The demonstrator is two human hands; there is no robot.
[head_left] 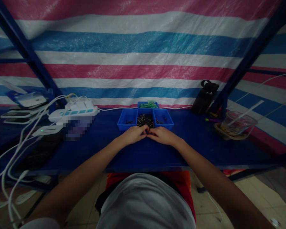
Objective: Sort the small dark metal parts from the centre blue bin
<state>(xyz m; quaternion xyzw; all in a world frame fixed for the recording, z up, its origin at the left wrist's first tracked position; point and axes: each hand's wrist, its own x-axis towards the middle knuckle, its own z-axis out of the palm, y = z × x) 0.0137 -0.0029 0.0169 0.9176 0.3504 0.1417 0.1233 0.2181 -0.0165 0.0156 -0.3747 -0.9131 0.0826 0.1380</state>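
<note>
My left hand (134, 134) and my right hand (164, 135) meet fingertip to fingertip at the near edge of the blue bins. Both have their fingers bent and pinched together; anything between them is too small to make out. Right behind them, the middle bin holds a heap of small dark, shiny pieces (145, 121), perhaps screws. A few similar pieces lie in the left blue bin (127, 114) and in the right blue bin (164, 113). Behind these stands another blue bin (140, 103) with green packets (149, 104) in it.
On the left of the blue table (143, 159) are a white power strip (73, 112), white cables (21, 143), phones (16, 114) and a dark flat object (41, 152). At right stand a black bottle (204, 98) and a clear plastic cup (240, 121). Striped sheeting (143, 57) hangs behind.
</note>
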